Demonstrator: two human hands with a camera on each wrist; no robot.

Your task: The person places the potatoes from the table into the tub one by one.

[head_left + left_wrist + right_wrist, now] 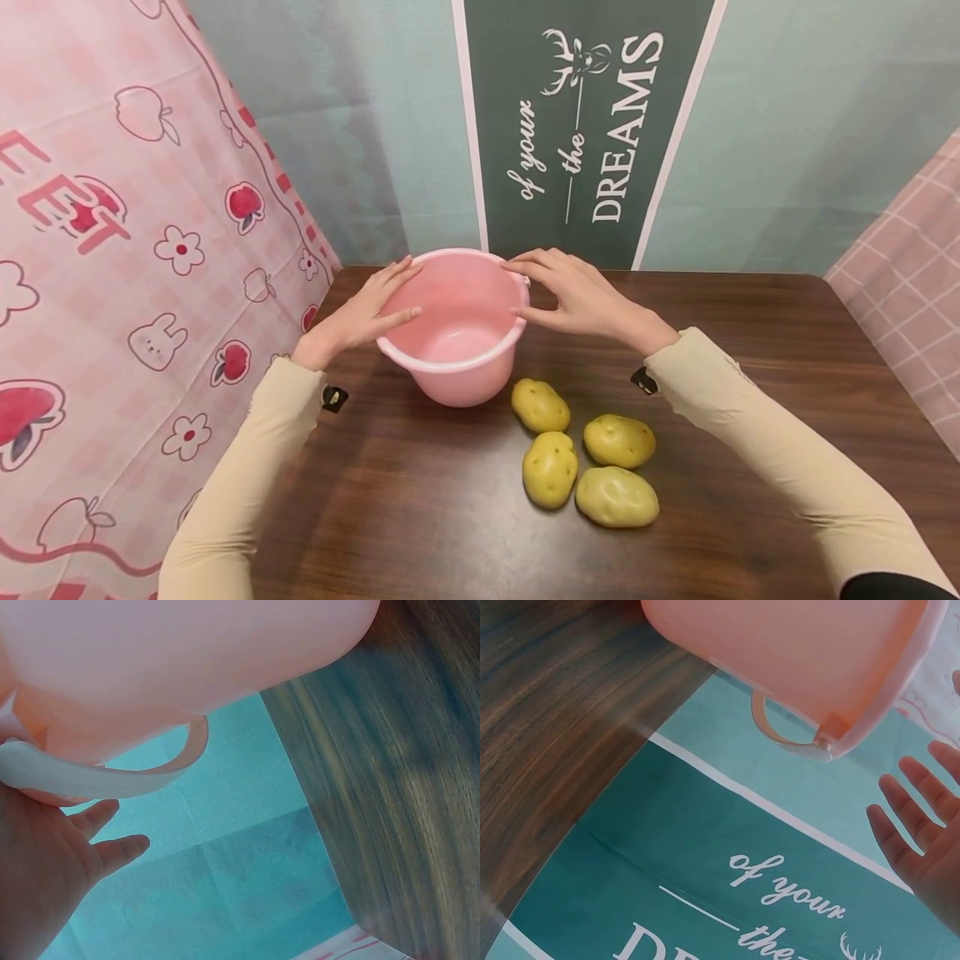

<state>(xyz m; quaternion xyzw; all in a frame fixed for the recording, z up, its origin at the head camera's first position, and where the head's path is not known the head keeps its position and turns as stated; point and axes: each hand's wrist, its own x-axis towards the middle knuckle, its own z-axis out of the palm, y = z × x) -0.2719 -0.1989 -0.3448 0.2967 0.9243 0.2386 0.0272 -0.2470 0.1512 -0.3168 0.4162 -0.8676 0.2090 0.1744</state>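
Observation:
A pink bucket (459, 375) stands upright on the brown table, with nothing inside it. Its pale handle (97, 780) loops out from the side wall in the left wrist view. My left hand (358, 310) is at the bucket's left rim, fingers fairly straight, the thumb reaching over the opening. On the other side, my right hand (581, 296) has its fingertips close to the right rim; in the right wrist view its fingers (909, 814) are spread beside the bucket, apart from it. Several yellow potatoes (551, 470) lie in a group in front of the bucket, toward the right.
The wooden table (405, 517) meets a teal backdrop cloth (330, 150) with a dark printed panel behind the bucket. A pink patterned cloth (202, 317) hangs along the left side, and a pink checked one (907, 275) borders the right.

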